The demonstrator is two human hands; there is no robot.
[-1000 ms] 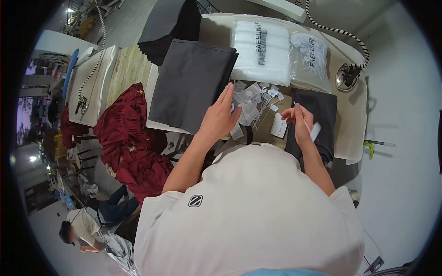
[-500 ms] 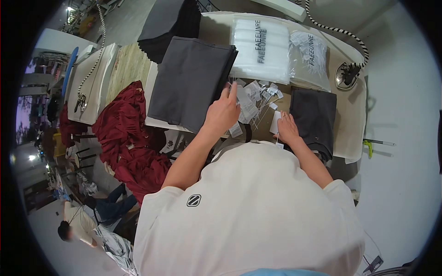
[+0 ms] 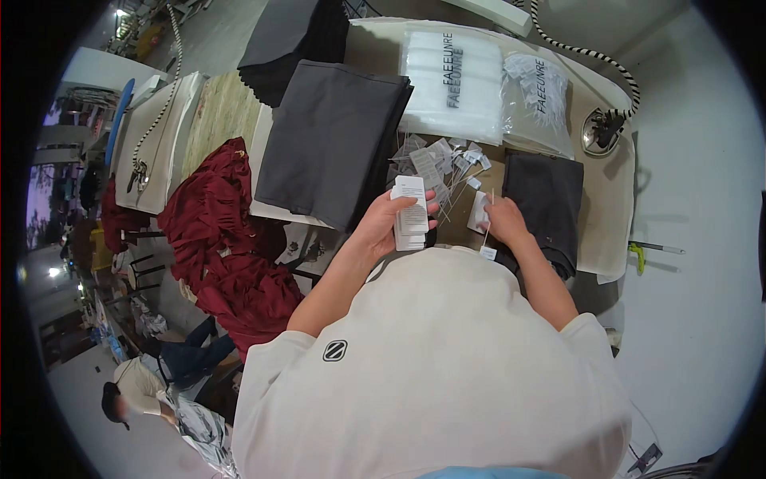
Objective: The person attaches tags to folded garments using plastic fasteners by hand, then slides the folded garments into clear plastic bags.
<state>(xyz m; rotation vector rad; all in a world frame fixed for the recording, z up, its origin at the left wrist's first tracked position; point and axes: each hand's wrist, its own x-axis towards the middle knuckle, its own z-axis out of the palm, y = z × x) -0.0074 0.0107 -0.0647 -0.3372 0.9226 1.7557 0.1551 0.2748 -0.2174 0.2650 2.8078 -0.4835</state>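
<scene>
My left hand [image 3: 375,225] is closed around a fanned bunch of white printed tags [image 3: 410,209], thumb on top. A few fingertips show past their right edge. My right hand [image 3: 508,220] pinches the thin string of a white hang tag [image 3: 478,211], which lies under and beside the fingers. A small white label [image 3: 487,253] hangs below this hand. Between and beyond the hands lies a loose pile of clear and white tags with strings [image 3: 447,166]. Folded dark grey cloth [image 3: 544,203] is just right of my right hand, and larger folded grey fabric [image 3: 327,144] lies left of my left hand.
Packs of printed plastic bags [image 3: 451,84] sit at the back of the table, near a steam iron [image 3: 602,132] with a striped cord. Another dark fabric stack [image 3: 292,40] stands at the far left. Red cloth [image 3: 227,231] hangs lower left. Another person [image 3: 144,391] bends over farther off.
My left hand has come back toward me from the tag pile and turned over, now showing the bunch of printed tags. My right hand has lifted from lying flat to pinching a string.
</scene>
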